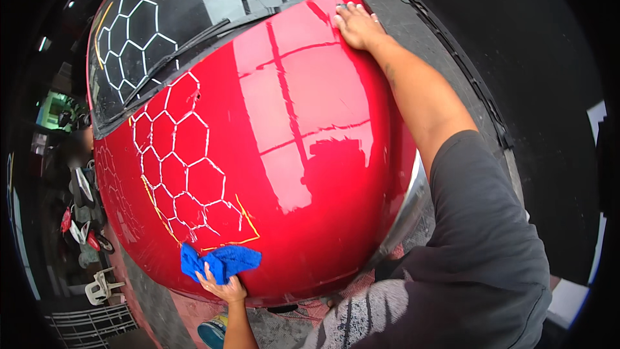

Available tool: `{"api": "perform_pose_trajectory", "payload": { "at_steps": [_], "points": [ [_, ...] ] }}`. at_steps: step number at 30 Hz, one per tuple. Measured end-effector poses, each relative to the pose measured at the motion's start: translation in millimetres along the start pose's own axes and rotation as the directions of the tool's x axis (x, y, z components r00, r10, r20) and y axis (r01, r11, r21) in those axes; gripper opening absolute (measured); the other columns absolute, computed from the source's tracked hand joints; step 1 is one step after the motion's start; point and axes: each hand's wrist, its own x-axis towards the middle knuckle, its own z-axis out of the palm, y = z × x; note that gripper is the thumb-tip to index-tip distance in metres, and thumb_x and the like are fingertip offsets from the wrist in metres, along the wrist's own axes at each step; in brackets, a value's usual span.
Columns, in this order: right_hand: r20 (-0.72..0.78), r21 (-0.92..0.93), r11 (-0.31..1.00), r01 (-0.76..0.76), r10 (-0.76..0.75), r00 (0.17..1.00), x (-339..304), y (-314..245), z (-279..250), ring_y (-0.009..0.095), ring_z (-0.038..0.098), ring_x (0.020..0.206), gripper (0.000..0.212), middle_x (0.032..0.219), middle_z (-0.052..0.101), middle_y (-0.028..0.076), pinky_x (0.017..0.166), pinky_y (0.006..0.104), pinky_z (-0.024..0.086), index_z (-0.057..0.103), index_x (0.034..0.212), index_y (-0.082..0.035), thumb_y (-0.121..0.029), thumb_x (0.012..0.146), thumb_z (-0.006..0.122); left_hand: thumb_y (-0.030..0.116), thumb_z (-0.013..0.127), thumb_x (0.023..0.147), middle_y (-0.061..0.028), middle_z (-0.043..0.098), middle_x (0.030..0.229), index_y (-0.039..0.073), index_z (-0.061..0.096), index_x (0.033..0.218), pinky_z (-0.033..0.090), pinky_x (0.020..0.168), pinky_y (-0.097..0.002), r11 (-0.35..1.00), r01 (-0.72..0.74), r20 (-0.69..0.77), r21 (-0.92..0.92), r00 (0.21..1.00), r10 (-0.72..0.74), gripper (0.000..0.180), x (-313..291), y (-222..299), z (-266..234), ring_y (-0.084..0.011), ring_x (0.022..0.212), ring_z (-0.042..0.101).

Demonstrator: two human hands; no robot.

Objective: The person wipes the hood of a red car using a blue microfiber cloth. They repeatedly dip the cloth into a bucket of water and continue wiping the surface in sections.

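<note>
The glossy red hood (278, 136) of a car fills the middle of the view, mirroring white hexagonal lights and bright panels. At its lower left lies a crumpled blue cloth (232, 261). My left hand (223, 284) grips the cloth from its near side, the fingers partly on top of it, pressed to the paint. At the hood's upper right corner, close to the windshield, my right hand (356, 24) rests flat with fingers outstretched. A small dark spot shows by its fingertips; I cannot make out what it is.
Wiper arms (177, 53) cross the base of the dark windshield (174, 6). A white plastic chair (102, 287) and a motorcycle (84, 232) stand to the left. Below my left hand is a blue and yellow object (213, 333). A long dark strip (462, 68) runs along the floor at right.
</note>
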Motion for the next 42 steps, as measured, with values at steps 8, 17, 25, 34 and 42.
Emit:
{"api": "perform_pose_trajectory", "payload": {
  "at_steps": [8,17,25,34,42],
  "points": [
    [-0.048,-0.051,0.999,-0.009,0.007,0.999,-297.6,-44.3,18.4,0.036,0.021,0.167,0.062,0.18,0.026,0.016,0.133,0.0612,0.023,0.037,0.17,-0.015,-0.047,0.117,0.035,0.038,0.076,0.082,-0.034,0.038,0.166,0.021,0.056,0.159,0.032,0.12,-0.066,0.997,-0.022,-0.064,-0.068,0.998,0.018,0.081,12.2,22.2,-9.8,-0.0522,0.152,0.04],
    [-0.096,0.139,0.987,-0.076,0.089,0.991,-617.8,-155.1,90.6,0.04,0.018,0.167,0.062,0.179,0.026,0.021,0.133,0.0626,0.02,0.038,0.169,-0.01,-0.039,0.115,0.047,0.051,0.078,0.089,-0.032,0.04,0.165,0.029,0.051,0.161,0.031,0.118,-0.0749,0.999,0.004,-0.084,-0.039,0.996,-0.007,0.08,10.8,26.0,-8.5,-0.0475,0.156,0.037],
    [-0.127,0.02,0.996,-0.087,0.089,0.988,-536.8,-132.6,64.5,0.038,0.024,0.166,0.062,0.177,0.032,0.021,0.133,0.0608,0.019,0.04,0.168,-0.011,-0.041,0.114,0.046,0.049,0.077,0.092,-0.0314,0.04,0.166,0.028,0.049,0.163,0.031,0.119,-0.0722,1.0,0.001,-0.064,0.008,0.998,-0.001,0.079,9.7,23.5,-11.2,-0.0482,0.155,0.038],
    [0.0,-0.123,0.992,0.01,-0.01,1.0,-223.5,-45.4,8.7,0.039,0.021,0.167,0.063,0.18,0.025,0.019,0.133,0.0614,0.021,0.033,0.171,-0.013,-0.045,0.117,0.035,0.041,0.073,0.085,-0.0321,0.041,0.166,0.014,0.059,0.156,0.031,0.121,-0.0654,0.999,-0.018,-0.065,-0.026,0.998,0.016,0.078,10.5,24.4,-10.1,-0.0516,0.152,0.04],
    [-0.016,-0.07,0.997,0.015,-0.016,1.0,21.3,-1.4,7.6,0.04,0.022,0.167,0.061,0.18,0.024,0.018,0.131,0.0679,0.022,0.036,0.17,-0.019,-0.048,0.117,0.033,0.055,0.064,0.093,-0.0278,0.046,0.164,0.006,0.051,0.159,0.029,0.121,-0.0693,0.995,-0.083,-0.052,-0.057,0.995,0.08,0.083,-1.8,-1.6,-5.1,-0.056,0.152,0.037]
  ]
}}
